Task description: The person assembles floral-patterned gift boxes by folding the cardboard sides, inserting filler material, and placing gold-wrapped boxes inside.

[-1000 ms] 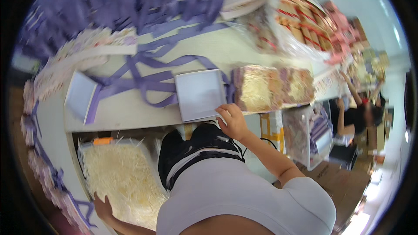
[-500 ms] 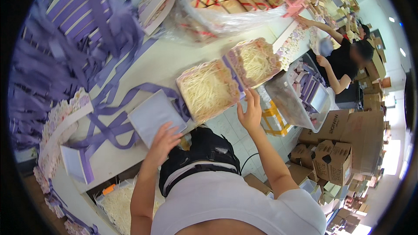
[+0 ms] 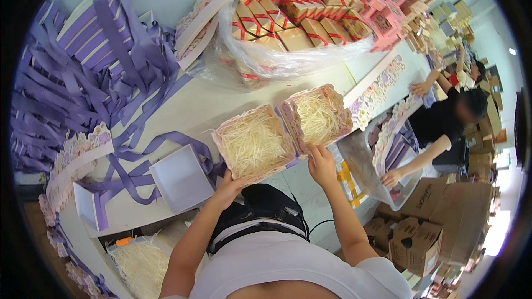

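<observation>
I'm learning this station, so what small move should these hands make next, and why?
I'd probably slide the left straw-filled box slightly farther onto the table: its near side seems to reach the front edge. The left hand is at its near-left corner, and the right hand could steady the right straw-filled box.

Ribbon heap [image 3: 119,72] left of two adjoining shred-filled boxes [image 3: 244,122], bagged packets [image 3: 296,37] behind on the table [image 3: 205,108].
</observation>
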`<action>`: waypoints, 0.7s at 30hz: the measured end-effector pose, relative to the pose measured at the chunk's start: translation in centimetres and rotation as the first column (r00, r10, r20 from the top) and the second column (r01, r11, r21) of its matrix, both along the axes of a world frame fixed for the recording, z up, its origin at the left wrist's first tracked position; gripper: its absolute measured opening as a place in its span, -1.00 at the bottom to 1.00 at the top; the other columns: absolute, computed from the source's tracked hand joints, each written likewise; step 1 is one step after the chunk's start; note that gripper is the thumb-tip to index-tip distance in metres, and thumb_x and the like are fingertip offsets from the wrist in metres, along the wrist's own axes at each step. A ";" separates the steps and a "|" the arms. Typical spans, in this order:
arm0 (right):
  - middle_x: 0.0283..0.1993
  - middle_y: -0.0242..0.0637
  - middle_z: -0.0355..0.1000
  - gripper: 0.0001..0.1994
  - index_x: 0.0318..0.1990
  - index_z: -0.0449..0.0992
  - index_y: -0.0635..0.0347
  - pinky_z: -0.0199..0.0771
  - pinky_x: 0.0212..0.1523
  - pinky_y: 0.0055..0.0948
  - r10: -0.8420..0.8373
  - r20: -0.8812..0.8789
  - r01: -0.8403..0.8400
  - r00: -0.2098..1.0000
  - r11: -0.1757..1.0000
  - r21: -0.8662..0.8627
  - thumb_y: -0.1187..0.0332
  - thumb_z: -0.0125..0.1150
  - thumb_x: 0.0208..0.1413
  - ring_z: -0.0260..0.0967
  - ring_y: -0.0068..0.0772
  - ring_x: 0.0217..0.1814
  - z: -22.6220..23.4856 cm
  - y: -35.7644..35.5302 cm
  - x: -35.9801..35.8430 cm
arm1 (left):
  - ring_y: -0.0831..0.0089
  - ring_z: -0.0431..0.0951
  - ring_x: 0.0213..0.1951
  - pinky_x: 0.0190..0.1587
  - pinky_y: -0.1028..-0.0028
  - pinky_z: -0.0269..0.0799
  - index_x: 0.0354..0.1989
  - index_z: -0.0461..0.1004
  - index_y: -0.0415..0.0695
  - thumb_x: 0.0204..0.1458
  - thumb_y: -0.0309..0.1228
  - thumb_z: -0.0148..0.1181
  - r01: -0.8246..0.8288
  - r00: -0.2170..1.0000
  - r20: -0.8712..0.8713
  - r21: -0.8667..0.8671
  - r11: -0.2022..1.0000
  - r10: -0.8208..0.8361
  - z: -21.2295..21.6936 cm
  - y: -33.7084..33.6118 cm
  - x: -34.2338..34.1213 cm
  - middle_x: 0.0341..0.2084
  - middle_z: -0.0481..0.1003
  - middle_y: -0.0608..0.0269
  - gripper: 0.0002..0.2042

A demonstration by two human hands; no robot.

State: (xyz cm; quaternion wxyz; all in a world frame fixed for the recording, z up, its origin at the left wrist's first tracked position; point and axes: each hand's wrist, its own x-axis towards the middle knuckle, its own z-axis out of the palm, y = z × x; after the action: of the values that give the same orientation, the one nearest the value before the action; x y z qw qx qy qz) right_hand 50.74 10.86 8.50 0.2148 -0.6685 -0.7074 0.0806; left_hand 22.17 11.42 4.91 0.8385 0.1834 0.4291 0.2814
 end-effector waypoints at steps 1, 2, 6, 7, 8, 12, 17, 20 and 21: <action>-0.27 -0.13 0.33 -0.66 -0.15 0.34 0.16 0.34 -0.30 -0.28 0.004 0.013 -0.004 1.000 1.000 0.018 0.56 0.04 -0.19 0.31 -0.08 -0.28 -0.5 0.3 0.8 | 0.37 0.18 0.09 0.10 0.38 0.06 0.14 -0.10 -0.05 -0.10 -0.53 0.02 -0.002 1.000 -0.007 -0.002 1.000 0.002 0.2 0.5 1.0 0.04 0.16 0.20 -0.40; -0.26 -0.13 0.33 -0.65 -0.14 0.34 0.15 0.35 -0.31 -0.28 0.008 0.026 -0.009 1.000 0.999 0.039 0.56 0.03 -0.20 0.32 -0.08 -0.30 -0.4 0.8 1.2 | 0.37 0.22 0.06 0.07 0.42 0.11 0.13 -0.07 -0.06 -0.10 -0.54 0.01 -0.005 1.000 -0.012 -0.003 1.000 0.005 0.7 1.3 1.9 0.02 0.19 0.21 -0.42; -0.24 -0.18 0.32 -0.64 -0.19 0.38 0.14 0.38 -0.45 -0.32 -0.049 0.165 0.043 0.985 0.998 0.036 0.58 0.03 -0.27 0.35 -0.16 -0.38 2.8 2.9 1.8 | 0.34 0.27 0.02 0.04 0.32 0.14 0.13 -0.02 -0.03 -0.04 -0.41 0.01 0.014 1.000 0.022 -0.049 0.999 -0.013 1.5 2.8 3.5 0.00 0.23 0.23 -0.47; -0.25 -0.17 0.31 -0.65 -0.19 0.37 0.15 0.37 -0.43 -0.31 0.004 0.130 -0.021 0.992 0.991 0.133 0.58 0.03 -0.27 0.34 -0.15 -0.37 3.7 4.7 1.9 | 0.33 0.27 0.02 0.04 0.29 0.14 0.13 -0.02 -0.03 -0.02 -0.38 0.00 0.019 0.999 0.029 -0.113 0.993 -0.015 2.0 3.2 3.5 0.00 0.23 0.23 -0.48; -0.25 -0.16 0.31 -0.65 -0.20 0.37 0.16 0.37 -0.41 -0.31 0.052 0.100 -0.073 0.994 0.971 0.229 0.58 0.03 -0.27 0.34 -0.15 -0.36 4.7 7.1 2.4 | 0.27 0.28 0.01 0.02 0.24 0.14 0.13 -0.01 -0.02 0.00 -0.31 -0.01 0.045 0.996 -0.071 -0.178 0.983 -0.058 2.0 3.4 3.3 0.04 0.18 0.24 -0.49; -0.27 -0.06 0.27 -0.70 -0.25 0.34 0.26 0.28 -0.24 -0.24 0.268 -0.007 -0.237 0.964 0.864 0.445 0.59 0.00 -0.27 0.24 -0.03 -0.24 8.1 22.2 1.9 | 0.19 0.30 -0.01 0.00 0.26 0.16 0.12 0.02 -0.03 0.02 -0.31 -0.04 -0.188 0.976 -0.135 -0.146 0.971 0.169 3.1 1.1 1.4 0.09 0.10 0.25 -0.53; -0.10 -0.06 0.21 -0.53 -0.08 0.23 0.17 0.28 -0.10 -0.21 0.197 0.008 -0.184 0.980 0.899 0.398 0.54 0.07 -0.29 0.20 0.01 -0.08 4.7 38.3 0.5 | 0.22 0.35 -0.04 -0.03 0.34 0.20 0.06 0.11 -0.07 0.01 -0.31 -0.02 -0.393 0.913 -0.097 0.047 0.918 0.395 5.6 -3.3 -5.4 0.05 0.16 0.25 -0.58; 0.03 0.05 0.13 -0.36 0.06 0.15 0.04 0.29 -0.05 -0.19 0.171 0.064 -0.182 0.983 0.947 0.265 0.54 0.08 -0.34 0.14 0.05 0.05 4.1 40.1 -1.2 | 0.20 0.38 -0.09 -0.08 0.34 0.26 -0.02 0.18 -0.08 -0.01 -0.34 0.00 -0.571 0.794 -0.240 0.023 0.821 0.559 7.2 -5.9 -8.4 -0.04 0.25 0.24 -0.64; 0.08 0.06 0.10 -0.38 0.06 0.17 0.04 0.29 -0.05 -0.18 0.190 0.069 -0.201 0.979 0.946 0.253 0.54 0.06 -0.32 0.15 0.08 0.05 4.2 40.0 -1.8 | 0.17 0.39 -0.11 -0.10 0.34 0.29 -0.03 0.19 -0.09 -0.02 -0.36 0.01 -0.623 0.754 -0.251 0.018 0.782 0.607 7.3 -6.8 -9.3 -0.06 0.27 0.22 -0.65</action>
State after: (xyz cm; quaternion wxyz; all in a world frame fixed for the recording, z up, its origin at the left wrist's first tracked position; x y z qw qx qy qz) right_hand 48.96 50.90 12.69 0.2757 -0.5630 -0.7791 -0.0060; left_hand 12.91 4.64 12.20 0.6459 0.0372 0.5737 0.5023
